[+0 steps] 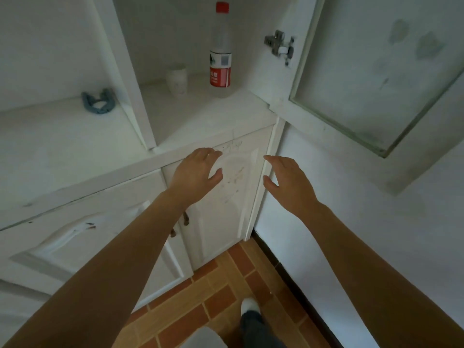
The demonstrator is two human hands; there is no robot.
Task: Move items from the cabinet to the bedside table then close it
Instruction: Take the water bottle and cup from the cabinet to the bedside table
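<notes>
A clear bottle [221, 54] with a red cap and red label stands upright on the shelf of the open white cabinet [190, 116]. Left of it, further back, sits a small white cup [176, 80]. The cabinet's glass door [371, 71] is swung open to the right. My left hand [195, 172] and my right hand [288, 183] hover side by side below the shelf's front edge, fingers spread and relaxed, holding nothing. Both are well short of the bottle and the cup.
A blue-grey hair clip [98, 102] lies on the open shelf to the left. Below are shut white lower doors [221, 197] with dark handles. A white wall runs on the right, orange brick-pattern floor [221, 292] below, and my shoe [249, 306].
</notes>
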